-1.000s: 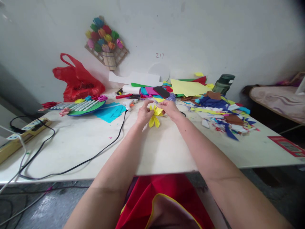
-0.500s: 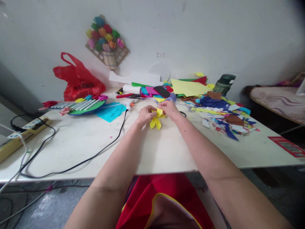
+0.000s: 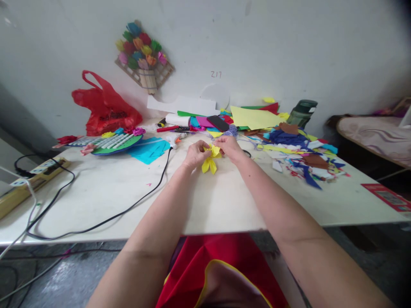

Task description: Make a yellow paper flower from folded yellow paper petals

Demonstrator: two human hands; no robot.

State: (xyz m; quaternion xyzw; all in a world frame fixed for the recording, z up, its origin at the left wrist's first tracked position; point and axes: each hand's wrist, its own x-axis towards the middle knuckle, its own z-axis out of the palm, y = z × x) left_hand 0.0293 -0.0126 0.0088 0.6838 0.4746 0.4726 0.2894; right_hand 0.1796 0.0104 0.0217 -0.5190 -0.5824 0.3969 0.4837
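Note:
A yellow paper flower [image 3: 209,164] with pointed petals is held just over the white table [image 3: 231,196], between my two hands. My left hand [image 3: 196,155] pinches it from the left, fingers closed on its upper petals. From the right, my right hand [image 3: 228,147] has thumb and fingertips pressed together on another petal near the top. The flower's centre is partly hidden by the fingers. Just behind the hands lie a ball of purple yarn [image 3: 231,130] and a black phone [image 3: 218,123].
A glue gun [image 3: 174,140] with a black cord lies left of the hands, beside blue paper [image 3: 149,150]. Scraps [image 3: 308,160] are heaped at right, below a green bottle [image 3: 302,113]. A red bag [image 3: 105,111] and a power strip [image 3: 35,182] are at left.
The upper petals of the yellow flower have shifted slightly between my fingers. Both hands keep nearly the same place and grip.

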